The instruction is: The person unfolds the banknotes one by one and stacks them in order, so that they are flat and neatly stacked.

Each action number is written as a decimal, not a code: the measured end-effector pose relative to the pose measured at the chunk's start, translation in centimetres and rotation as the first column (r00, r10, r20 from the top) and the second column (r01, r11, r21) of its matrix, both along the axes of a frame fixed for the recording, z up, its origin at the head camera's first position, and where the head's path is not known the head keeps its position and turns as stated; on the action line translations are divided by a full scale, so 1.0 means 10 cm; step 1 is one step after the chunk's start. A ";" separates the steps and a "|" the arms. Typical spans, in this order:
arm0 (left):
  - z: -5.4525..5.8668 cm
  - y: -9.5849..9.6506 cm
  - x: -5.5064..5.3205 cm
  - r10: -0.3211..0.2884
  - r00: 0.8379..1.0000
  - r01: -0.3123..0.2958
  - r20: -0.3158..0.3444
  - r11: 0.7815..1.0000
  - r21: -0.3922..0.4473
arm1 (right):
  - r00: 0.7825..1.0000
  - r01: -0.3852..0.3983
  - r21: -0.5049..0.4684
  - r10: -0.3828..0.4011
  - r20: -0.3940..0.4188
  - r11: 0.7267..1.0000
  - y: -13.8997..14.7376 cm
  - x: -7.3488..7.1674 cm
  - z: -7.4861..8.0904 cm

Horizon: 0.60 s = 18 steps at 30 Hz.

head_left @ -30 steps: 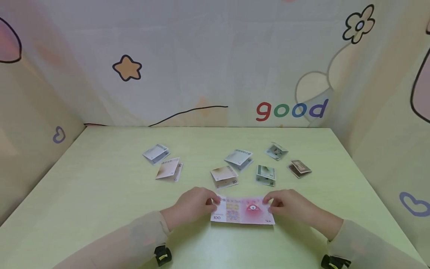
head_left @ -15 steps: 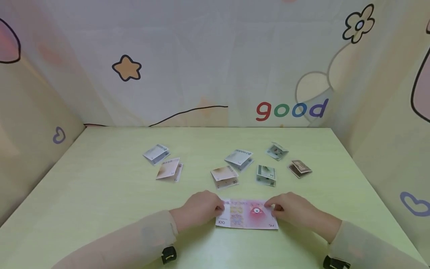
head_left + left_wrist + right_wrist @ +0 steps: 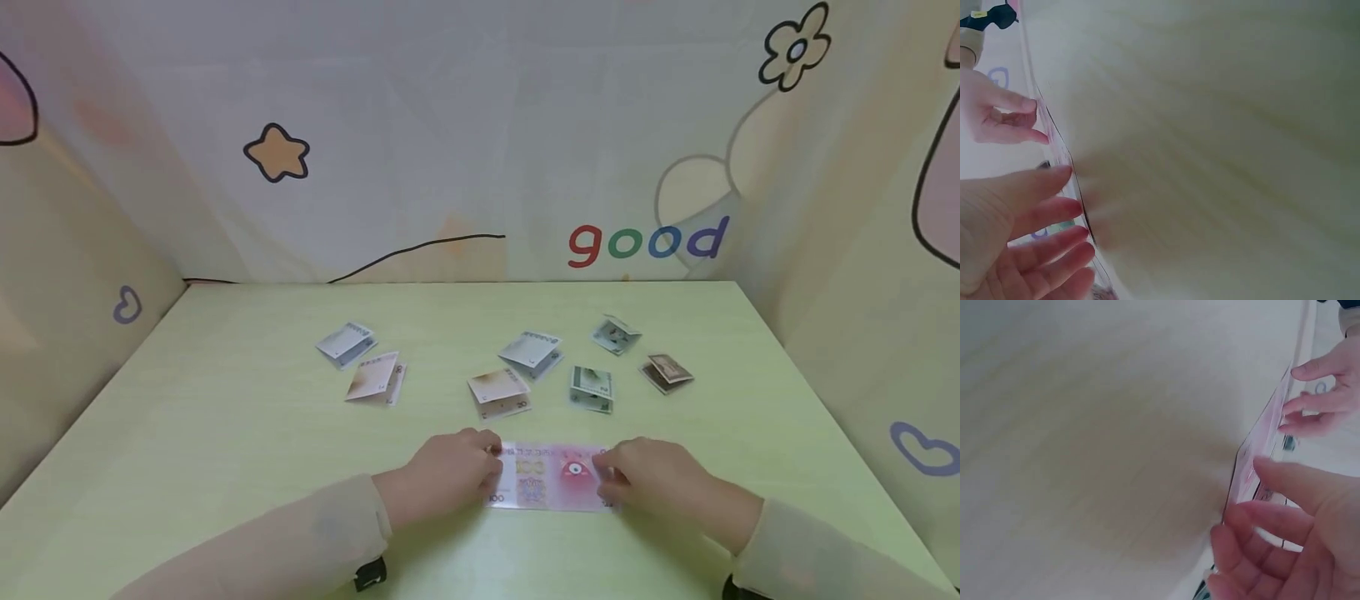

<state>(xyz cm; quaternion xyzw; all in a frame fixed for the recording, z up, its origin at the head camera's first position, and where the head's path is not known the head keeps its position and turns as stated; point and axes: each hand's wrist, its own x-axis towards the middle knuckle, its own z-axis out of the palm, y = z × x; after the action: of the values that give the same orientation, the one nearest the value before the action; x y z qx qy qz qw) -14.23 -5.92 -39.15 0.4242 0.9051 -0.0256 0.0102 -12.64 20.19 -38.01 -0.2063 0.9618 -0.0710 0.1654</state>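
Observation:
A pink 100 banknote [image 3: 547,477] lies unfolded on the table near the front, its printed face up. At its left end is my left hand [image 3: 450,471], fingertips touching the note's edge and thumb held apart from the fingers. My right hand [image 3: 663,479] touches the right end with thumb and forefinger spread apart, covering that corner. In the left wrist view, the left fingers [image 3: 1054,212] are loosely extended along the note's edge. The right wrist view shows the right thumb [image 3: 1291,481] at the pink note [image 3: 1260,437], with the other fingers gently bent.
Behind the note stand several folded banknotes: bluish [image 3: 345,344] and tan [image 3: 377,377] ones at left, a tan one [image 3: 500,393] and a bluish one [image 3: 531,353] mid-table, green ones [image 3: 592,389] and a brown one [image 3: 667,372] at right. Printed cloth walls [image 3: 420,150] enclose the table.
The banknote has shifted slightly right and toward me, and now lies flat on the table. Both hands have loosened from pinching its ends to touching them with spread fingers.

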 end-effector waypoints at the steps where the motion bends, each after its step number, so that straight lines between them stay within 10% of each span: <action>1: -0.01 -0.01 0.00 -0.011 1.000 0.011 -0.002 1.000 -0.005 | 1.000 -0.021 0.021 0.022 -0.020 1.000 0.00 0.01 0.00; 8: -0.05 -0.10 0.03 -0.071 0.997 0.071 0.002 0.997 -0.031 | 0.972 -0.141 0.093 0.156 -0.177 0.986 -0.02 0.08 -0.03; 18: -0.02 -0.13 0.07 -0.103 0.995 0.103 -0.005 0.994 -0.044 | 0.944 -0.244 0.134 0.267 -0.194 0.960 -0.02 0.12 -0.07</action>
<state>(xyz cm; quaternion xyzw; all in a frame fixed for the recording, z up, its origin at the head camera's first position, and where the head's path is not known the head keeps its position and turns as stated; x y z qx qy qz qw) -13.54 -7.19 -39.33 0.4700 0.8812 -0.0476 0.0149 -11.40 20.01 -38.71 -0.3266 0.9413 0.0253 0.0815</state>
